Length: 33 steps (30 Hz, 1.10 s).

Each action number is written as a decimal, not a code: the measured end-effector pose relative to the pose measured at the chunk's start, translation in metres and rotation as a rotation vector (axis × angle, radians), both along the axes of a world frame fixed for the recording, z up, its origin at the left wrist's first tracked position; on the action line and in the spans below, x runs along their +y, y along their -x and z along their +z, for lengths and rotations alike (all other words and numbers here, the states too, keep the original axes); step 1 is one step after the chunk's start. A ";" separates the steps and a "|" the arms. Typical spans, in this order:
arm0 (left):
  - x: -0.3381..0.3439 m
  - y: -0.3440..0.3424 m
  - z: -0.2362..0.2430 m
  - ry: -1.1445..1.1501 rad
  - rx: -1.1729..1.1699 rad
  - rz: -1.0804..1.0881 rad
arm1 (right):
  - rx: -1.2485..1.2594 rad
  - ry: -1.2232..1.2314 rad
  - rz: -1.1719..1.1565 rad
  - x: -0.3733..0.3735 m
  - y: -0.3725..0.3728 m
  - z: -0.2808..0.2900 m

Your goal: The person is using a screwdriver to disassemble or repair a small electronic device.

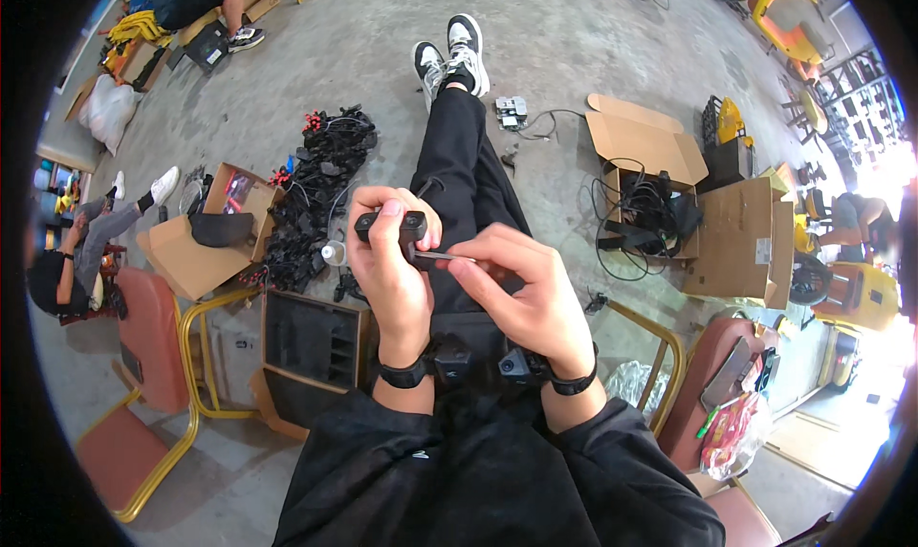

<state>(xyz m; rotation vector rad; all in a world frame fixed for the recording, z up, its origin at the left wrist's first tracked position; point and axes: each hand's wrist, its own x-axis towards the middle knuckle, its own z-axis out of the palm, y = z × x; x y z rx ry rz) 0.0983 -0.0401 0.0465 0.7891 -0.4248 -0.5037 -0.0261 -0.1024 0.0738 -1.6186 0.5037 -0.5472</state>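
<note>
Above my lap, my left hand [392, 274] is closed round a small black device [413, 226] with rounded ends, its thumb pressed along the top. From the right, my right hand [521, 279] pinches a thin metal tool [442, 255] between thumb and fingertips. The tool's far end meets the lower right side of the device; the exact contact is too small to make out. Each wrist wears a black band [403, 374], with a dark boxy module [517, 363] at its inner side.
Left of my legs lies a heap of black parts and cables [325, 179], near an open carton [220, 231] and a compartmented box [311, 341]. To the right are a carton of cables [650, 207] and a red chair [703, 394] with bags. Other people sit further off.
</note>
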 end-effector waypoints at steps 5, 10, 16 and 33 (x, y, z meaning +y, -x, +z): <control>-0.003 -0.001 0.000 -0.026 0.044 0.014 | -0.104 0.227 -0.085 -0.003 -0.002 -0.006; -0.004 0.000 0.000 0.016 0.048 0.005 | -0.042 0.179 -0.005 -0.006 0.001 -0.004; -0.007 0.002 -0.002 0.027 -0.028 0.022 | 0.086 -0.244 0.000 -0.002 0.000 0.003; -0.011 -0.001 0.001 -0.005 0.075 -0.019 | -0.035 0.182 -0.064 -0.007 0.002 0.001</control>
